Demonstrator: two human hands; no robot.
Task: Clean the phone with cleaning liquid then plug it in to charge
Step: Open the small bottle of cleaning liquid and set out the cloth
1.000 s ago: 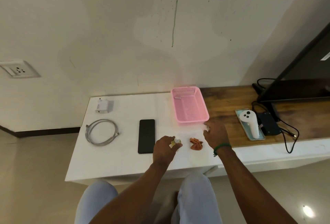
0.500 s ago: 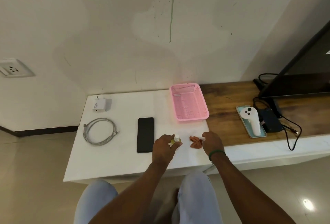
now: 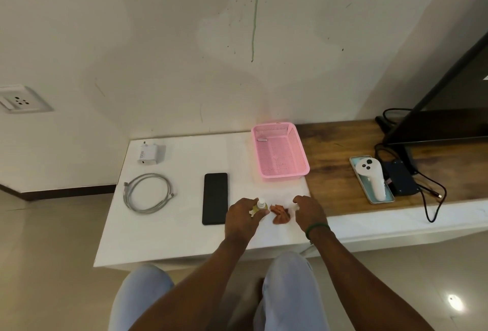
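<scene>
A black phone (image 3: 215, 197) lies flat on the white table (image 3: 169, 235). Just right of the phone, my left hand (image 3: 244, 215) grips a small spray bottle (image 3: 260, 205) of yellowish liquid with a white nozzle. A crumpled orange cloth (image 3: 280, 214) sits between my hands. My right hand (image 3: 309, 211) hovers at the cloth's right side, fingers curled downward. A small pale thing shows at its fingertips; whether it is pinched is unclear. A coiled grey cable (image 3: 148, 193) and a white charger brick (image 3: 148, 155) lie at the left. A wall socket (image 3: 19, 99) is on the far left.
A pink basket (image 3: 280, 152) stands behind the cloth. On the wooden top to the right lie a white controller on a tray (image 3: 371, 178), a black box with cables (image 3: 401, 177) and a dark screen (image 3: 449, 108). My knees are below the table's front edge.
My right hand came down from in front of the pink basket to the right side of the orange cloth. My left hand kept hold of the bottle in place.
</scene>
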